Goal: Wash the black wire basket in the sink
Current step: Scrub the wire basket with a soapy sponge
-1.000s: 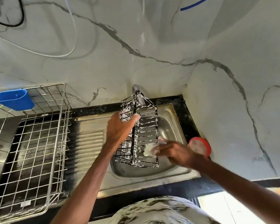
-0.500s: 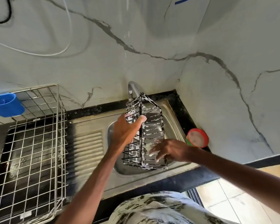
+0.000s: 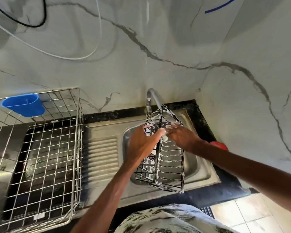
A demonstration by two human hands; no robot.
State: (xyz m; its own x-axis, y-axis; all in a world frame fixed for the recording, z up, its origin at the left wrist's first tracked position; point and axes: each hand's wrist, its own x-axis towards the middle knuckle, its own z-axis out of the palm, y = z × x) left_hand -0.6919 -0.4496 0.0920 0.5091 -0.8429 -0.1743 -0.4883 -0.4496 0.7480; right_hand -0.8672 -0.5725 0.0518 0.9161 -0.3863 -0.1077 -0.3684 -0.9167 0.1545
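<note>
The black wire basket [image 3: 169, 167], coated in white foam, stands tilted on end over the steel sink bowl [image 3: 200, 167]. My left hand [image 3: 141, 145] grips its left side, thumb hooked over a wire near the top. My right hand [image 3: 181, 137] lies across the basket's upper part and holds a small white soapy pad [image 3: 165, 139] against the wires. Foam covers the fingertips. The basket's top end sits just under the tap [image 3: 149, 98].
A large silver wire dish rack [image 3: 57, 148] stands on the counter left of the ribbed drainboard [image 3: 102, 157], with a blue plastic cup [image 3: 23, 105] hung on its back corner. A red-lidded tub [image 3: 221, 146] sits behind my right forearm. Marble walls close the back and right.
My right hand has slid from the basket's lower end up to its top. The left hand keeps its grip, and the basket is a little more upright.
</note>
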